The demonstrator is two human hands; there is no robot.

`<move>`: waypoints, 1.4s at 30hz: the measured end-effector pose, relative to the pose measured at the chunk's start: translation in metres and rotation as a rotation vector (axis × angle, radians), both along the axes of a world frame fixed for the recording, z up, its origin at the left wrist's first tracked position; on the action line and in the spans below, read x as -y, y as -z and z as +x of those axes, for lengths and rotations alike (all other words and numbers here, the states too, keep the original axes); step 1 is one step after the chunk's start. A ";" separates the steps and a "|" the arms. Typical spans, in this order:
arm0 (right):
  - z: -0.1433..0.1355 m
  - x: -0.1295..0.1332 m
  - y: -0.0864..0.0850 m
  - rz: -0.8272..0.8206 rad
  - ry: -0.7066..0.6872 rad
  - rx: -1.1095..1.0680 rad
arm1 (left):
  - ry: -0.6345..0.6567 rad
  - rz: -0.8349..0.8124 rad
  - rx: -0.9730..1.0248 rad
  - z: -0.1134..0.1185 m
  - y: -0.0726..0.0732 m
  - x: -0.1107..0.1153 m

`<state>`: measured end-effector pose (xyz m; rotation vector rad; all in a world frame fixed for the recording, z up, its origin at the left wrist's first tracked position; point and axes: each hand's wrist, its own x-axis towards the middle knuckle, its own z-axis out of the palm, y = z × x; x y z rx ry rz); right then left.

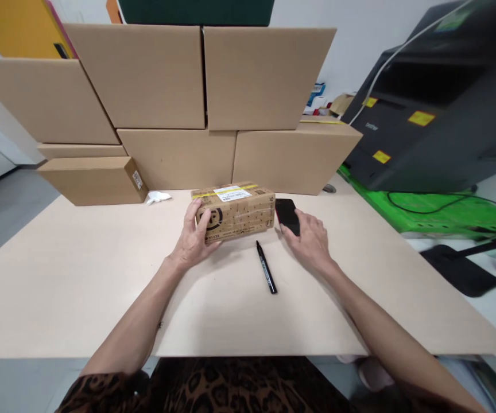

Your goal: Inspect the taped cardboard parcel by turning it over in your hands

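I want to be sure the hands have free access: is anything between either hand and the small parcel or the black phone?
Nothing visible. The left hand already grips the small parcel at its left end, and the right hand rests its fingers on the black phone. The marker lies nearer, between the hands.

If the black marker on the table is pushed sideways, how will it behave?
The black marker looks round and slim, so it would probably roll on the smooth table. It lies free between both hands, touching nothing. It seems stiff and light.
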<state>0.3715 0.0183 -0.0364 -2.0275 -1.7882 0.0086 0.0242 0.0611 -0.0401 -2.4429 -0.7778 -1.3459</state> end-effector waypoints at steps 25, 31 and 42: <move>0.008 -0.044 0.002 -0.038 0.166 -1.059 | -0.062 -0.037 0.094 -0.007 -0.016 0.007; -0.003 0.007 -0.010 0.242 0.102 -1.344 | -0.079 -0.045 0.108 -0.007 -0.015 0.006; -0.079 0.073 -0.042 0.548 -0.110 -1.603 | -0.032 0.002 0.135 -0.012 -0.015 0.001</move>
